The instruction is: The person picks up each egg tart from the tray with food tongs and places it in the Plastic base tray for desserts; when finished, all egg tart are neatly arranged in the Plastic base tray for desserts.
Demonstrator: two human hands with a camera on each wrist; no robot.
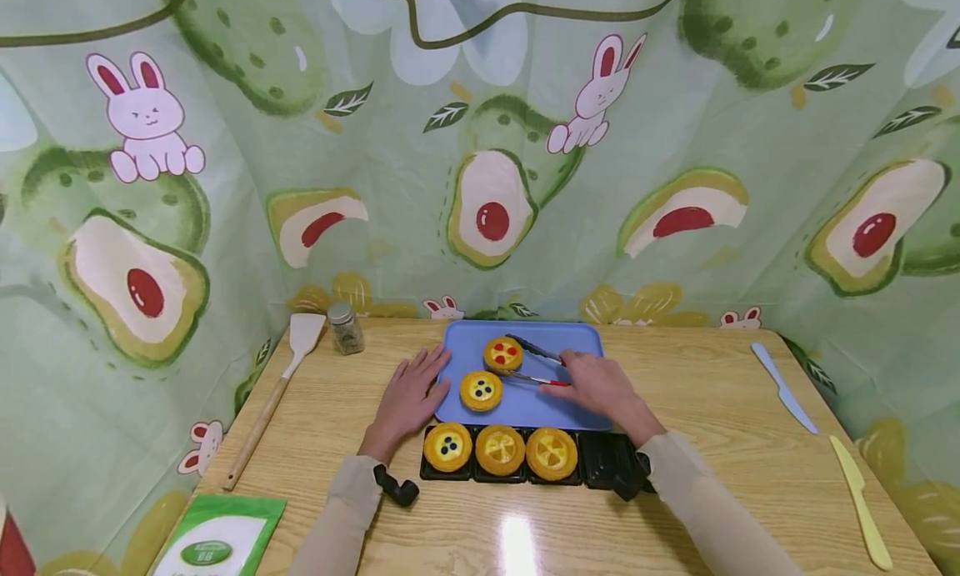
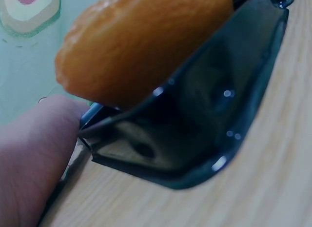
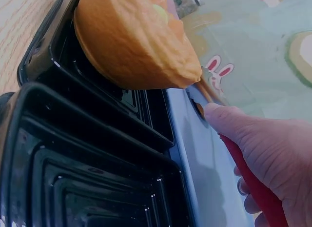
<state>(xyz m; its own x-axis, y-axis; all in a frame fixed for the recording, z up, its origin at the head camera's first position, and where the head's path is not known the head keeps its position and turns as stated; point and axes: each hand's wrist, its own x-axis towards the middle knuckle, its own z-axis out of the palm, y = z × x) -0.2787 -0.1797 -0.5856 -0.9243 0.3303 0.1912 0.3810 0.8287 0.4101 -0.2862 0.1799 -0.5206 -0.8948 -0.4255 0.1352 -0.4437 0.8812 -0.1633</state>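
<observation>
Right hand (image 1: 600, 386) gripping red-handled tongs (image 1: 534, 363) over the blue tray (image 1: 525, 405), tips at the far tart with red dots (image 1: 503, 354), seemingly around it. Left hand (image 1: 411, 397) spread flat on the worktop (image 1: 712, 476), fingertips at the tray's left edge. Blueberry tart (image 1: 481, 390) near centre of tray. Black mould (image 1: 607, 459) nearer, carrying three tarts.

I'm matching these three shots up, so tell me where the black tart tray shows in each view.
Head: black tray lies low centre, just in front of the blue tray, three tarts in it, its right cell bare.
Left wrist: its glossy wall fills the middle, under an orange tart.
Right wrist: its bare ribbed cells fill the lower left.
Shared landmark: the wooden table, seen in all three.
</observation>
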